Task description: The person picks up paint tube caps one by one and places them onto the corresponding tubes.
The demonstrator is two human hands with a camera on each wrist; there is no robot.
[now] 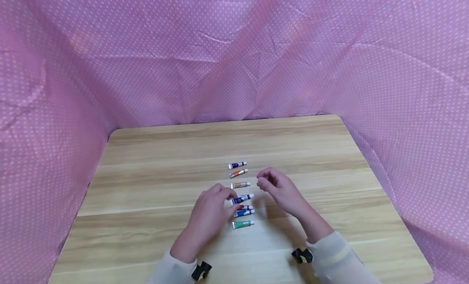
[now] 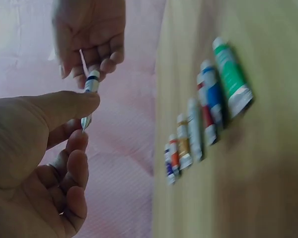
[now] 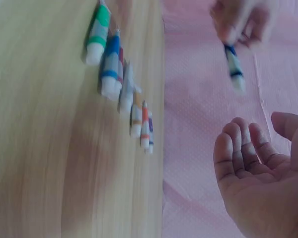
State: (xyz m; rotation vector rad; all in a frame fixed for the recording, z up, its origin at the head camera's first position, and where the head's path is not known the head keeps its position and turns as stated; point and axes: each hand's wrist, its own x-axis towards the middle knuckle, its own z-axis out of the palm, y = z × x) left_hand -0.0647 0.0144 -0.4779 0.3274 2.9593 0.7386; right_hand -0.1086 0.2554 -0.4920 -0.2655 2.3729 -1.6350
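Observation:
My left hand (image 1: 210, 212) pinches a small paint tube (image 1: 242, 199) with a dark blue label between thumb and fingers, raised off the table. Its white cap points toward my right hand (image 1: 283, 194), which hovers to the right with loosely bent fingers and nothing in it. Beneath lies a column of similar tubes: purple (image 1: 237, 165), orange (image 1: 239, 173), ochre (image 1: 240, 185), red (image 1: 245, 208), blue (image 1: 244, 213) and green (image 1: 243, 224). A whitish tube (image 2: 194, 130) between the ochre and red ones shows in the wrist views; from the head, the held tube hides it.
The tubes lie on a wooden table (image 1: 146, 174) with rounded corners. Pink dotted cloth (image 1: 234, 72) hangs behind it and along both sides. Each sleeve has a black clip-like device (image 1: 201, 271) near the wrist.

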